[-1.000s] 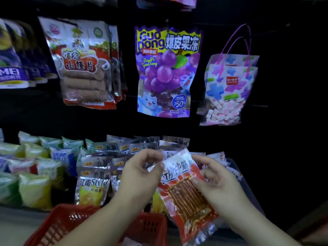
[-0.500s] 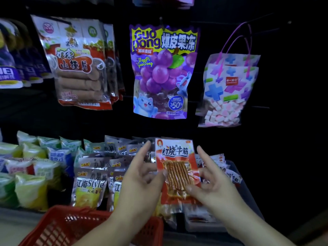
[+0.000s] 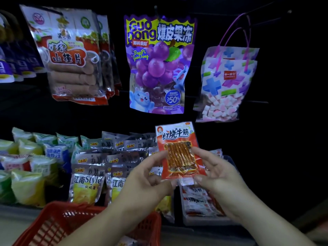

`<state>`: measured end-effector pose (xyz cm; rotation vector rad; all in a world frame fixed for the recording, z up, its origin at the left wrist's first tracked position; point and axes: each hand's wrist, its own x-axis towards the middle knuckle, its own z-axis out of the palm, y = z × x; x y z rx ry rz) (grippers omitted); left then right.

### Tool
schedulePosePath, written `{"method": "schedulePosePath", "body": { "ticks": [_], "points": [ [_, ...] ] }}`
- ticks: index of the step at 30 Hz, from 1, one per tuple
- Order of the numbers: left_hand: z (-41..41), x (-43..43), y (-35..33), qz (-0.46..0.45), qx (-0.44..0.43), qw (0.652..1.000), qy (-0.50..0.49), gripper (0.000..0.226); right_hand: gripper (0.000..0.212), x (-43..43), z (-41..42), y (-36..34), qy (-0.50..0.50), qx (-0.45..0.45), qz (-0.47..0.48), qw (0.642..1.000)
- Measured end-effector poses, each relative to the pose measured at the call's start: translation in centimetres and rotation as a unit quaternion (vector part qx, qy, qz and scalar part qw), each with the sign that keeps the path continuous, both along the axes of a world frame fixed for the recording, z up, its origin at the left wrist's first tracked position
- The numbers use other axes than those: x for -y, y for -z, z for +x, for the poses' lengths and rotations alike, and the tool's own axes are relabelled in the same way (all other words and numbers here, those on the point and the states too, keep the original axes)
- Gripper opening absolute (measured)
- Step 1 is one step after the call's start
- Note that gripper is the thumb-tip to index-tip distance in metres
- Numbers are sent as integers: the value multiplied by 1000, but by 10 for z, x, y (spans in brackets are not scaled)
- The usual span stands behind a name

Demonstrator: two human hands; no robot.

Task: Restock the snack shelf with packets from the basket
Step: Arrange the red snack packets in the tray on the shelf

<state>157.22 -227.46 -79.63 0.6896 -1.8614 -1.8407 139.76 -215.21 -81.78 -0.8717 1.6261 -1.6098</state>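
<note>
Snack shelf (image 3: 21, 208) is dark, rows of packets standing on it. Red basket (image 3: 53, 226) waits below in front. Both hands, left hand (image 3: 147, 181) and right hand (image 3: 218, 176), pinch the red packet (image 3: 177, 151) by its side edges, upright and label forward, probably to line it up with the tray (image 3: 230, 160) of similar packets beneath.

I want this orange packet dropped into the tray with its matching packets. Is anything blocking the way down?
Nothing visible does. The orange packet, held by both the left hand and the right hand, sits above the tray of matching packets.
</note>
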Motion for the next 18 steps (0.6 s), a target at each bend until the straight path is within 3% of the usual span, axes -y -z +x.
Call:
{"method": "schedulePosePath", "body": {
  "ticks": [7, 10, 12, 15, 18],
  "points": [
    [-3, 1, 0, 6, 10, 1000, 2, 62, 85, -8, 11, -16, -46, 35, -25, 998],
    [-4, -2, 0, -10, 32, 999, 23, 53, 79, -7, 15, -17, 36, -96, -3, 995],
    [-6, -7, 6, -28, 34, 998, 33, 52, 66, -7, 20, -17, 16, -134, -3, 991],
    [-11, -18, 11, -96, 5, 994, 46, 55, 51, -6, 30, -19, -35, -35, -14, 999],
    [-12, -28, 7, -136, -14, 985, 107, 54, 47, -5, 31, -21, -26, -11, -18, 999]
  ]
}}
